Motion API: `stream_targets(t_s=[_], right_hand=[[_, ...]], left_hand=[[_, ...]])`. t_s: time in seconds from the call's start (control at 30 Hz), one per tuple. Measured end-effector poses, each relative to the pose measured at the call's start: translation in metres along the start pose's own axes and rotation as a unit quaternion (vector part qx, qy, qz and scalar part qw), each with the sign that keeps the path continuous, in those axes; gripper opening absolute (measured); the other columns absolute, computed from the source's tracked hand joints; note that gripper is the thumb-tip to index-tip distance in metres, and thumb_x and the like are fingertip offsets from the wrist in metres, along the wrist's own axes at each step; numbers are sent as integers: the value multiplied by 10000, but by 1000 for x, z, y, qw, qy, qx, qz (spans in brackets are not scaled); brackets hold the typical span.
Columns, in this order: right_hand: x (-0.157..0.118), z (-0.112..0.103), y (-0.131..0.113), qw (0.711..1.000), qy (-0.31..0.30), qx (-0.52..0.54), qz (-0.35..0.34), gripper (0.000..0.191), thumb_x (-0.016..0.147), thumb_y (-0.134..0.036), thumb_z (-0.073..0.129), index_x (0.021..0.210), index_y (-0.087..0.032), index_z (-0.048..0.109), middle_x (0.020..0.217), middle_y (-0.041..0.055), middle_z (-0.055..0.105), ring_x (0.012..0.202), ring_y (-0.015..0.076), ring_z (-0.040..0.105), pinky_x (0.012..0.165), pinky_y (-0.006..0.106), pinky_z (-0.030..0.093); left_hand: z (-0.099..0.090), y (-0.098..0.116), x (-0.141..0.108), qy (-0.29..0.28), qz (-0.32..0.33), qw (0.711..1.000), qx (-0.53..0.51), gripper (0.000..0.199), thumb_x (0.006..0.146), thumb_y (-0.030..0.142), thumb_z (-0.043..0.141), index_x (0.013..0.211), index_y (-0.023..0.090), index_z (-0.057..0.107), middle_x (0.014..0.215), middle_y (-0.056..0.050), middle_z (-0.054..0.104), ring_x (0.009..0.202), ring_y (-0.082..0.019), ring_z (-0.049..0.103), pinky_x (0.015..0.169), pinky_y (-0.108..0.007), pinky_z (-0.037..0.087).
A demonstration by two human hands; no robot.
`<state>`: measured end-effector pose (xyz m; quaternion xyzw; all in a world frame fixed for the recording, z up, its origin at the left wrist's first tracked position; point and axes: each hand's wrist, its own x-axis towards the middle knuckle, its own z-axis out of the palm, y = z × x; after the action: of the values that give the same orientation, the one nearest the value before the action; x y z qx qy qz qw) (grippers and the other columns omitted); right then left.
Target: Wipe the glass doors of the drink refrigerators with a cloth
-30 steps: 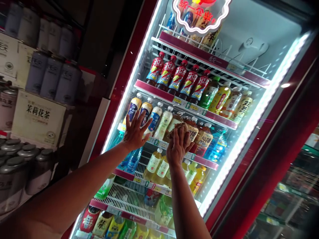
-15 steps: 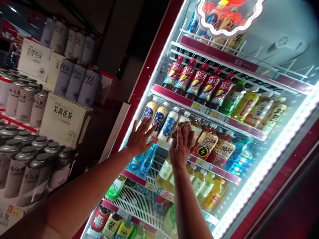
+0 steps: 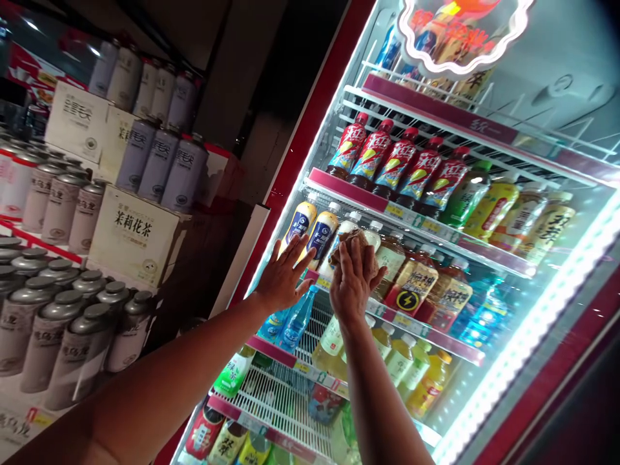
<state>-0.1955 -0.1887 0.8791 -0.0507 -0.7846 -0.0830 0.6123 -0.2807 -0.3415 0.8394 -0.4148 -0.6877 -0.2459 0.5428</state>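
Note:
A glass-fronted drinks cooler with a red frame (image 3: pixel 310 106) fills the middle and right, lit inside, with rows of bottles on its shelves. My left hand (image 3: pixel 285 274) lies spread against the glass in front of the left part of the middle shelf, holding nothing. To its right, my right hand (image 3: pixel 352 278) presses a crumpled brown cloth (image 3: pixel 361 250) flat to the glass, over the white-capped bottles. Part of the cloth is hidden under the fingers and palm.
On the left stand grey-capped cans (image 3: pixel 62 323), lilac cans (image 3: pixel 184 171) and a cream box (image 3: pixel 133 232) with dark lettering. A bright light strip (image 3: pixel 527 336) runs along the cooler's right edge.
My right hand and the cloth have shifted slightly left relative to the bottles behind the glass. My left hand stays spread at nearly the same place. The whole view has moved a little.

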Motion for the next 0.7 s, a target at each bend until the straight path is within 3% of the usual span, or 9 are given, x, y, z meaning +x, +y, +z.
stream_targets(t_s=[0.1, 0.2, 0.33, 0.43, 0.57, 0.7], right_hand=[[12, 5, -7, 1000, 20, 5, 1, 505, 1026, -263, 367, 1503, -298, 526, 1615, 53, 456, 1576, 296, 215, 1228, 697, 52], [23, 8, -20, 999, -3, 8, -41, 515, 1027, -243, 376, 1524, -306, 495, 1629, 34, 434, 1584, 281, 197, 1244, 670, 25], [26, 5, -26, 990, -44, 18, -133, 504, 1025, -215, 400, 1504, -327, 515, 1619, -2, 447, 1587, 245, 200, 1266, 626, 8], [30, 5, -28, 990, -38, 17, -138, 494, 1027, -221, 417, 1496, -334, 521, 1610, -10, 459, 1583, 240, 216, 1270, 618, 34], [46, 18, -47, 994, -13, 10, -108, 490, 1038, -228, 408, 1512, -302, 503, 1633, -4, 422, 1584, 263, 210, 1271, 622, -25], [55, 32, -71, 988, -40, 17, -151, 502, 1050, -274, 429, 1550, -321, 444, 1652, -31, 390, 1595, 243, 170, 1280, 571, -99]], left_hand=[[-4, 0, -1, -25, -10, 1000, -5, 730, 952, 407, 588, 1586, 148, 335, 1707, -177, 176, 1595, -343, 120, 1274, -624, 145], [-7, -3, -7, -34, 7, 999, -9, 750, 937, 371, 604, 1585, 110, 331, 1704, -187, 177, 1593, -344, 132, 1280, -601, 171], [-14, -13, -16, -52, 30, 998, -11, 709, 924, 278, 597, 1561, 74, 365, 1680, -172, 275, 1570, -320, 241, 1282, -538, 240], [-25, -17, -17, -54, 40, 998, -19, 676, 916, 240, 584, 1541, 63, 395, 1649, -154, 359, 1534, -299, 337, 1256, -500, 322], [-46, -17, -8, -21, 24, 999, -21, 525, 936, 257, 558, 1436, 96, 541, 1501, -154, 563, 1378, -297, 538, 1145, -476, 459], [-63, -23, -5, 64, 30, 998, -6, 512, 943, 269, 565, 1431, 116, 537, 1436, -170, 600, 1374, -329, 525, 1136, -511, 450]])
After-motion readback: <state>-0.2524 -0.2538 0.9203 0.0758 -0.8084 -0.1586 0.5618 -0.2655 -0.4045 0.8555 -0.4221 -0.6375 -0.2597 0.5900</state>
